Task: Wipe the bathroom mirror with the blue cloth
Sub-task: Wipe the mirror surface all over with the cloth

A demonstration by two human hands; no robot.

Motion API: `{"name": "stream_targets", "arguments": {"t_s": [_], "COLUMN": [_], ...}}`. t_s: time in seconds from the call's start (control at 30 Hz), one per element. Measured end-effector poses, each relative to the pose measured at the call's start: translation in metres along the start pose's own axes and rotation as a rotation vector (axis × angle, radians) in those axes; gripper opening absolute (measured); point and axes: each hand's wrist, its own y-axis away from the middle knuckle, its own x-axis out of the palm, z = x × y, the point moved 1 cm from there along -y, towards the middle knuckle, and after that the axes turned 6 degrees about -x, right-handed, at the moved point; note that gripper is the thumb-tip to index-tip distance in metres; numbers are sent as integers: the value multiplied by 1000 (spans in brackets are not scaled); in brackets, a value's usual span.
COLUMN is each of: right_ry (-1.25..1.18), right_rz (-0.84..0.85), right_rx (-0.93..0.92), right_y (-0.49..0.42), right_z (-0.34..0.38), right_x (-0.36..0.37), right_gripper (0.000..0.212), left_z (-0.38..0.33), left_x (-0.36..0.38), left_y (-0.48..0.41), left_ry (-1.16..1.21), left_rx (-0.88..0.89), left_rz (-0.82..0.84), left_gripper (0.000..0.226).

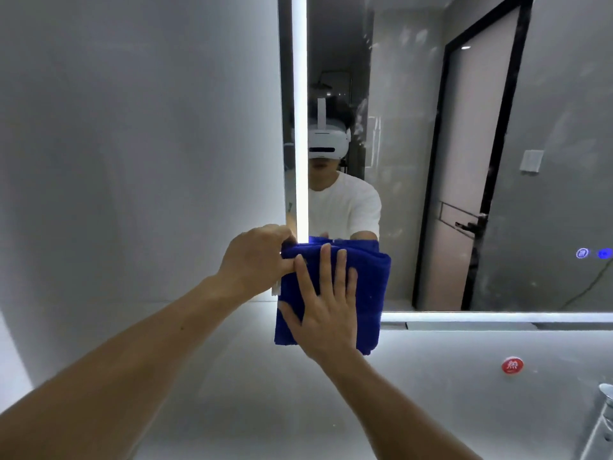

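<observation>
The folded blue cloth (pixel 366 283) hangs against the lower left corner of the bathroom mirror (pixel 414 161). My left hand (pixel 257 257) pinches the cloth's upper left corner, fingers curled round the edge. My right hand (pixel 326 310) lies flat on the cloth with fingers straight and spread, pressing it toward the glass. The cloth's lower part drops below the mirror's lit bottom edge onto the wall. Faint smears show on the glass higher up.
A bright light strip (pixel 301 111) runs down the mirror's left side and another along its bottom (pixel 497 316). Blue touch buttons (pixel 593 253) glow at the right. A red round sticker (pixel 512 365) is on the wall below; a chrome tap (pixel 605 413) is at far right.
</observation>
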Motion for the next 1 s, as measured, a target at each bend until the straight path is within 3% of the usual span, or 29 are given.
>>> {"name": "stream_targets", "arguments": {"t_s": [0.17, 0.4, 0.53, 0.83, 1.0], "right_ry": [124, 186, 216, 275, 249], "right_rz": [-15, -70, -89, -90, -217], "right_rx": [-71, -248, -304, -376, -202], "right_y": [2, 6, 8, -26, -125], "right_z": [-17, -27, -30, -35, -34], "right_x": [23, 30, 30, 9, -44], "right_gripper": [82, 76, 78, 67, 63], "left_z": [13, 19, 20, 25, 26], "left_x": [-11, -22, -19, -25, -26], "left_y": [-3, 5, 7, 0, -10], "left_ry": [26, 37, -21, -148, -161], "left_rx": [80, 158, 175, 120, 125], "left_rz": [23, -271, -351, -295, -324], "left_gripper": [27, 7, 16, 57, 59]}}
